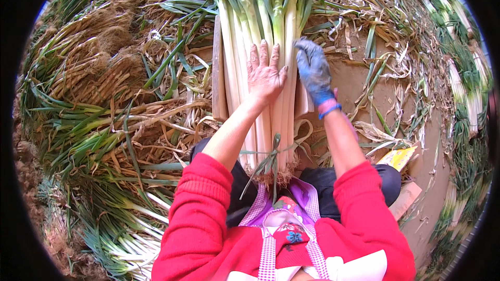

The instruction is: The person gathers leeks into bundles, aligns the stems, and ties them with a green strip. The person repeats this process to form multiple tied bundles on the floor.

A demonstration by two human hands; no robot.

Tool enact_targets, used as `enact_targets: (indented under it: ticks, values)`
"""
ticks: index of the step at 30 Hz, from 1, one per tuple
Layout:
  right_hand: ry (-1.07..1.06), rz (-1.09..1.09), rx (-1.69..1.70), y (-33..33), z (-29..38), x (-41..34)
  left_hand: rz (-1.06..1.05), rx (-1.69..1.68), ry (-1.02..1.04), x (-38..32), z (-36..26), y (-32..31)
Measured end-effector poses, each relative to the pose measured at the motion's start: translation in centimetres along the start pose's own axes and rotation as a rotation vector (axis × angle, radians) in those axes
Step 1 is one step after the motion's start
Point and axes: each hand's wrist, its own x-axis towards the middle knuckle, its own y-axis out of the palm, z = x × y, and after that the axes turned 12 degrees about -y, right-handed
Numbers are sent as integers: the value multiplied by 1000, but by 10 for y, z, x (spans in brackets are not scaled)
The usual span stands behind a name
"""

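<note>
A thick bundle of long green onions (234,86) lies before me, green tops away and rooted ends (273,175) by my lap. Near the roots, a strip of green leaf (275,146) crosses the stalks, knotted on top. My left hand (267,74), bare, rests flat on the white stalks with fingers spread. At the bundle's right side is my right hand (313,68) in a blue-grey glove, its fingers partly bent, their tips close to the stalks. Whether anything is inside that glove's grasp is hidden. Wooden boards (219,74) flank the stalks.
Heaps of untrimmed green onions with dry leaves (90,125) lie to the left. Loose white-stemmed onions (136,246) are at the lower left. Stripped leaves (383,58) litter the ground on the right, where bundled onions (465,86) line the far edge. A yellow packet (397,158) lies beside my knee.
</note>
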Motion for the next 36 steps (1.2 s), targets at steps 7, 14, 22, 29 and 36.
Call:
enact_targets:
  ticks: [7,14,22,29,36]
  values:
    - [156,-158,-107,77,-115,95,-19,-14,33,-2,-1,-6]
    - [133,176,-305,105,-78,114,-10,-84,-16,-5,-2,-11]
    - [269,288,-367,90,-75,120,-7,10,23,-2,-8,-8]
    - [336,290,-325,89,-66,119,-217,-124,5,52,19,-29]
    - [38,172,-292,110,-109,101,-11,161,607,215,-9,-21]
